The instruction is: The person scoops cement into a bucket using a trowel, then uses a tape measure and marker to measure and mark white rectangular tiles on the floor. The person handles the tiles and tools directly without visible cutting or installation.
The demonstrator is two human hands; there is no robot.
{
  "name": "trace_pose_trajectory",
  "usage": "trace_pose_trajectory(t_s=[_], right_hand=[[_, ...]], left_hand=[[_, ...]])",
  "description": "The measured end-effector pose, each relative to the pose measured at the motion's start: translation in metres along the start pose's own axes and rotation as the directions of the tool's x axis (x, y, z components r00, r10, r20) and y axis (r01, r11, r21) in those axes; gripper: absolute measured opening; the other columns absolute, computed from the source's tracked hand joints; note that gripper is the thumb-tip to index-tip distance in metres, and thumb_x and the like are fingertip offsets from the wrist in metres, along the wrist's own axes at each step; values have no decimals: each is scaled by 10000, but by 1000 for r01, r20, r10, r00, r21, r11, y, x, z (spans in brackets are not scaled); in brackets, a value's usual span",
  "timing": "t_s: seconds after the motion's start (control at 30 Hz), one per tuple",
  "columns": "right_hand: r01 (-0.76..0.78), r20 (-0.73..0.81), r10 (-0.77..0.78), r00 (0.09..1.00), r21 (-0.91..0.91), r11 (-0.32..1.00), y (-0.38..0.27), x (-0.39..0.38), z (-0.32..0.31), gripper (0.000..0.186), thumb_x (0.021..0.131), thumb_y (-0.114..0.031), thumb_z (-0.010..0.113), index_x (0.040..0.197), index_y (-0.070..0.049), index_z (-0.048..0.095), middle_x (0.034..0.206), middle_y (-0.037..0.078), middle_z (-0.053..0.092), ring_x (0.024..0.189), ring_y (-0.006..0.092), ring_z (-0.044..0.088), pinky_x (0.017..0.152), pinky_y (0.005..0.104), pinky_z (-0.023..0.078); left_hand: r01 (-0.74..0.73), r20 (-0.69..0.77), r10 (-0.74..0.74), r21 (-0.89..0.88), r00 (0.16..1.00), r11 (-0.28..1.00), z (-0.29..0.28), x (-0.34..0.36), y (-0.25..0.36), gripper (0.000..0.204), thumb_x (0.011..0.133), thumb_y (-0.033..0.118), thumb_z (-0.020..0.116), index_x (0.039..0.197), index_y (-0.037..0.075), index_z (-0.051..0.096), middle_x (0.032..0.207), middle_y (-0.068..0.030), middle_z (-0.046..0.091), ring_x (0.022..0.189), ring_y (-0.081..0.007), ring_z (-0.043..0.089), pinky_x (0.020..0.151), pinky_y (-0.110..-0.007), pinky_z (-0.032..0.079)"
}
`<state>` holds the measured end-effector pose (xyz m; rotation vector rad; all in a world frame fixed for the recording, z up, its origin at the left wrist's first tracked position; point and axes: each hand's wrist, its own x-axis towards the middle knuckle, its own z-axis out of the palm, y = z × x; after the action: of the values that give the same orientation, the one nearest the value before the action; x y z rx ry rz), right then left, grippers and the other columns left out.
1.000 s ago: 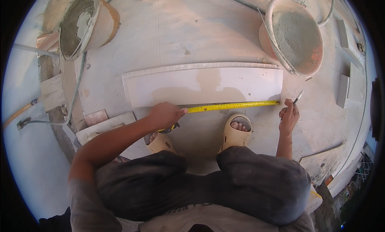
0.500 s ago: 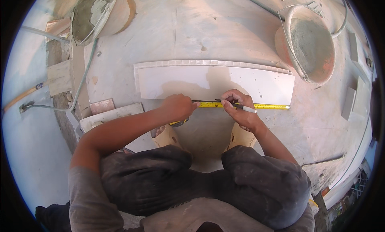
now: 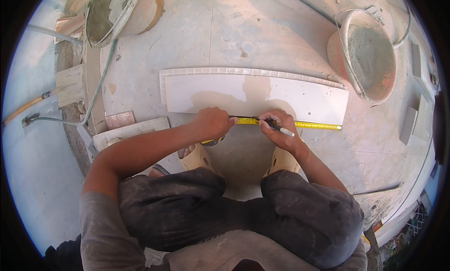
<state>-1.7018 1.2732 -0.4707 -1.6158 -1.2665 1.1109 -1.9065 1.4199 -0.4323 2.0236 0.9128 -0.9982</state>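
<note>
A long white tile strip (image 3: 300, 100) lies on the floor before me, on top of another tile piece (image 3: 213, 71) with a ridged edge. Along its near edge runs the yellow blade of a tape measure (image 3: 316, 126), its end near the strip's right corner. My left hand (image 3: 212, 124) is closed on the tape measure; the case shows partly below that hand. In my right hand (image 3: 280, 126) a marker (image 3: 284, 131) is pinched, its dark tip at the tape and the strip's near edge. My fingers hide part of the blade.
A mortar bucket (image 3: 136, 15) leans at the far left, and another bucket of grey mix (image 3: 370, 55) stands at the far right. A hose (image 3: 101, 90), a wooden handle (image 3: 26, 111) and a plastering float (image 3: 131, 131) lie at the left. Tile pieces (image 3: 409, 126) are at the right.
The view has shifted slightly, so the scene sits a little further right. Both hands keep their grips, and the marker tip stays at the strip's near edge.
</note>
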Motion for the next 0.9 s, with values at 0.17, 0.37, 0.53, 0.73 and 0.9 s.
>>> trace_pose_trajectory(t_s=[0.17, 0.37, 0.53, 0.73, 0.9], right_hand=[[-49, 22, 48, 999, 62, 997, -2, 0, -1, 76, 849, -56, 728, 920, -41, 706, 837, 81, 693, 777, 226, 631, 697, 348, 506], [-132, 20, 130, 991, 107, 986, -4, -2, 0, 74, 864, -71, 723, 929, -37, 710, 849, 89, 692, 768, 222, 629, 704, 342, 509], [-116, 18, 115, 993, 88, 989, -3, -2, 0, 79, 869, -76, 719, 934, -31, 714, 857, 99, 691, 755, 211, 633, 694, 333, 513], [-150, 34, 147, 989, 104, 983, -2, -2, 0, 79, 877, -71, 714, 937, -20, 719, 879, 101, 700, 772, 192, 647, 700, 317, 520], [-319, 99, 304, 947, 216, 923, -9, -3, -4, 75, 920, -77, 692, 929, -5, 705, 879, 79, 691, 788, 144, 638, 723, 295, 518]], left_hand=[[3, 19, -3, 8, 1000, 1000, 0, 1, -1, 578, 1054, 478, 481, 884, 2, 761, 800, -188, 732, 809, -366, 735, 767, -489, 564], [9, 17, -10, 18, 1000, 1000, -1, 1, 0, 582, 1055, 483, 477, 884, 4, 761, 806, -184, 734, 811, -366, 735, 766, -488, 565], [29, 37, -29, 11, 999, 1000, -5, -1, 4, 582, 1057, 486, 469, 905, 5, 761, 829, -185, 737, 835, -368, 734, 789, -483, 564], [40, 64, -39, -7, 997, 999, -8, -2, 6, 580, 1059, 484, 467, 911, 6, 761, 833, -186, 737, 836, -367, 733, 793, -484, 563], [15, 37, -16, 15, 999, 1000, -2, 2, 2, 587, 1059, 486, 465, 901, 3, 760, 814, -184, 731, 822, -368, 731, 779, -486, 562]])
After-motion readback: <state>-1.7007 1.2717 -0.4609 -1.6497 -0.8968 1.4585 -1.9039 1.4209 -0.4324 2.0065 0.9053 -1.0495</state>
